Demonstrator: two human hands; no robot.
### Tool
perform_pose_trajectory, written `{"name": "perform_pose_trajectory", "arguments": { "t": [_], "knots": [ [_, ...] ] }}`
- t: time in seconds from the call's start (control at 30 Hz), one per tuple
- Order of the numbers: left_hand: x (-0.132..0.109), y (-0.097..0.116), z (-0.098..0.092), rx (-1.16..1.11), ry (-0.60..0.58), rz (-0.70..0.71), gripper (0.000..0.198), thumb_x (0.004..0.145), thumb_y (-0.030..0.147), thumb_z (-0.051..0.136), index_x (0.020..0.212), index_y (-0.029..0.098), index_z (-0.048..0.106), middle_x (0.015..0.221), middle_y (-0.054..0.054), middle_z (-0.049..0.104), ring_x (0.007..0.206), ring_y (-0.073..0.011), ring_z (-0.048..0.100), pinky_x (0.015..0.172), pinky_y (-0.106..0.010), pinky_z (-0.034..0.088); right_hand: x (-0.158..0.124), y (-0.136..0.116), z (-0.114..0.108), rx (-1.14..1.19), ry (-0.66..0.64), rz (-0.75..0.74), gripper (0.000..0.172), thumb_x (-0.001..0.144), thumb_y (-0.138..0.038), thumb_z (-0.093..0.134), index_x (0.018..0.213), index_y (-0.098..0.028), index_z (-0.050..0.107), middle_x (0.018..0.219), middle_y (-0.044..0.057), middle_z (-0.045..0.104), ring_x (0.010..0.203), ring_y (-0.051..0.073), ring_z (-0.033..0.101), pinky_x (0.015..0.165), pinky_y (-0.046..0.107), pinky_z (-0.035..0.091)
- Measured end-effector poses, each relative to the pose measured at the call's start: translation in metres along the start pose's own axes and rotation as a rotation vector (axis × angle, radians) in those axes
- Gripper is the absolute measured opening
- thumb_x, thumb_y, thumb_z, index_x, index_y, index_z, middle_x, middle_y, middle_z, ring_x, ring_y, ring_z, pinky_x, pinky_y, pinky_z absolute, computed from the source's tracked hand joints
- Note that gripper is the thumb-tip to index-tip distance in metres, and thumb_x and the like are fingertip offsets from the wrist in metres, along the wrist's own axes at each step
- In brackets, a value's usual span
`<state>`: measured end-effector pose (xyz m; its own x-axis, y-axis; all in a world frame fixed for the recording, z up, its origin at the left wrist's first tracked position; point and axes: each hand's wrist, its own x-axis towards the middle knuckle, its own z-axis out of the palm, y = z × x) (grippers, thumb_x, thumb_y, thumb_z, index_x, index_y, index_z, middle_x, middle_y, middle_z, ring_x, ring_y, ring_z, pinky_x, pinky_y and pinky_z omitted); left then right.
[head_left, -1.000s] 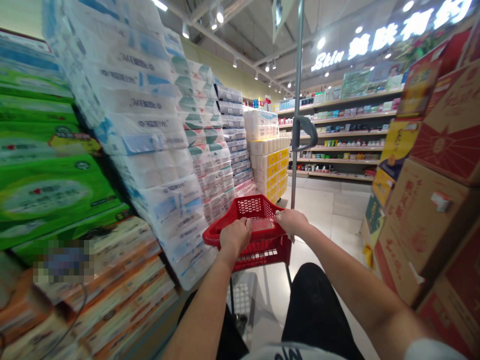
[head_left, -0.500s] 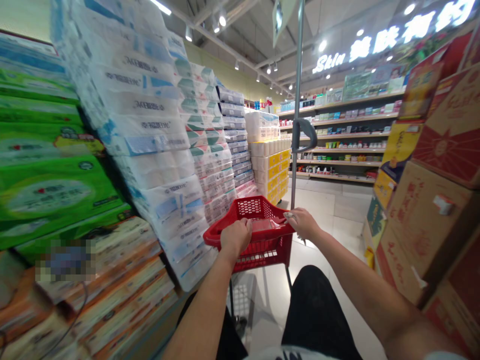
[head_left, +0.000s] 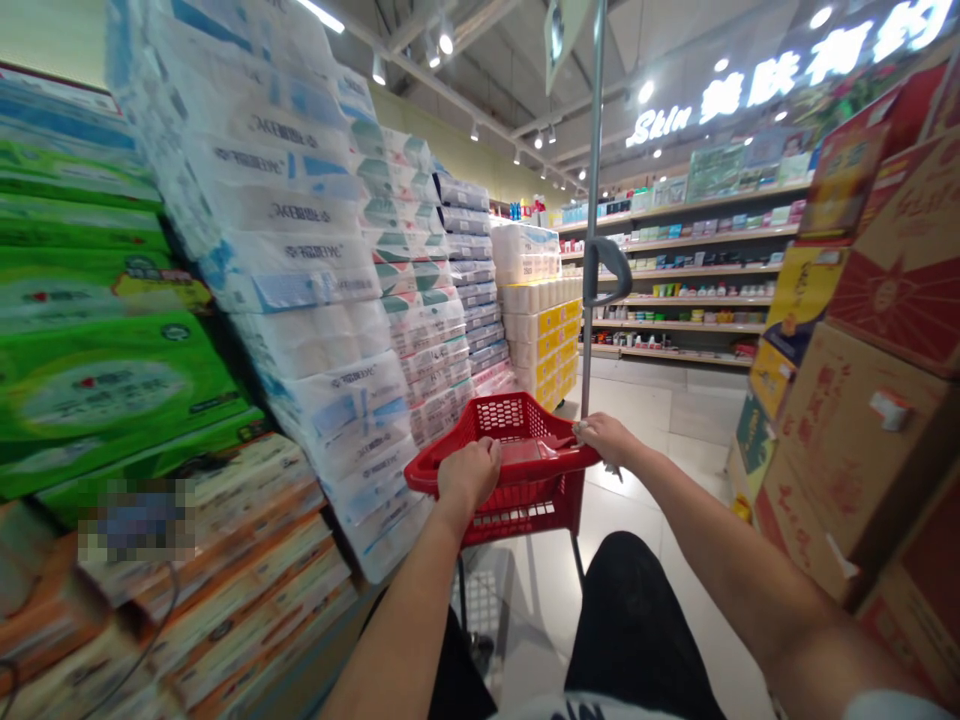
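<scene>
A red plastic shopping cart (head_left: pixel 525 508) with perforated walls stands right in front of me. My left hand (head_left: pixel 469 472) is closed over the near rim of its basket, left of the middle. At the right corner of that rim, my right hand (head_left: pixel 606 440) is closed too, its fingers curled on the edge. Something small and pale shows at its fingertips and a thin bit hangs below the hand; I cannot make out what it is. Inside the basket lies a flat pinkish-red item (head_left: pixel 525 450), partly hidden by the rim. A grey pole (head_left: pixel 595 150) with a grey loop handle (head_left: pixel 611 272) rises behind the cart's right side.
Tall stacks of white tissue packs (head_left: pixel 300 240) line the left, with green packs (head_left: pixel 112 375) nearer. Cardboard boxes (head_left: pixel 855 450) are piled at the right. A pale tiled floor (head_left: pixel 660 430) runs between them toward product shelves (head_left: pixel 690 240) at the back.
Little differs. My right hand and the thin bit hanging below it have shifted slightly to the right; my left hand has moved a touch left on the rim.
</scene>
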<state>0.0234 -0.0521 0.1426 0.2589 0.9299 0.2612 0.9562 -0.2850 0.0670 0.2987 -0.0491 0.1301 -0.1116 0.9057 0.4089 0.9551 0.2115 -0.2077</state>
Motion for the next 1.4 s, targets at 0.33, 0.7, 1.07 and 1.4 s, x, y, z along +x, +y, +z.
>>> {"name": "perform_pose_trajectory", "arguments": {
  "t": [0.33, 0.7, 1.07, 1.4],
  "knots": [
    [0.002, -0.005, 0.001, -0.004, 0.035, -0.007, 0.052, 0.095, 0.049, 0.016, 0.103, 0.025, 0.062, 0.097, -0.008, 0.071, 0.087, -0.0255, 0.068, 0.075, -0.037, 0.049, -0.020, 0.001, 0.042, 1.455, 0.376, 0.316, 0.019, 0.070, -0.039, 0.047, 0.073, -0.021, 0.050, 0.065, -0.001, 0.057, 0.060, 0.016, 0.056, 0.060, 0.028, 0.047],
    [-0.002, -0.011, 0.000, -0.009, 0.053, -0.012, 0.049, 0.095, 0.047, 0.018, 0.101, 0.026, 0.062, 0.097, -0.005, 0.071, 0.087, -0.0221, 0.067, 0.075, -0.032, 0.047, -0.020, -0.018, 0.013, 0.205, 0.195, 0.067, 0.026, 0.081, -0.028, 0.041, 0.072, -0.019, 0.064, 0.080, 0.006, 0.065, 0.092, 0.020, 0.055, 0.084, 0.029, 0.038],
    [-0.008, -0.010, -0.002, -0.007, 0.059, -0.033, 0.050, 0.096, 0.047, 0.017, 0.099, 0.026, 0.063, 0.097, -0.005, 0.071, 0.086, -0.0229, 0.067, 0.075, -0.034, 0.047, -0.002, -0.045, -0.004, -0.010, -0.227, 0.109, 0.035, 0.089, -0.034, 0.041, 0.073, -0.019, 0.068, 0.080, 0.007, 0.069, 0.073, 0.019, 0.061, 0.061, 0.025, 0.036],
    [-0.003, -0.008, 0.000, -0.004, 0.053, -0.034, 0.052, 0.095, 0.048, 0.017, 0.103, 0.024, 0.062, 0.098, -0.008, 0.071, 0.089, -0.0248, 0.067, 0.076, -0.036, 0.048, -0.041, -0.064, 0.035, -0.070, 0.370, 0.096, 0.031, 0.090, -0.027, 0.038, 0.093, -0.016, 0.067, 0.092, 0.010, 0.069, 0.092, 0.022, 0.061, 0.091, 0.035, 0.039]
  ]
}}
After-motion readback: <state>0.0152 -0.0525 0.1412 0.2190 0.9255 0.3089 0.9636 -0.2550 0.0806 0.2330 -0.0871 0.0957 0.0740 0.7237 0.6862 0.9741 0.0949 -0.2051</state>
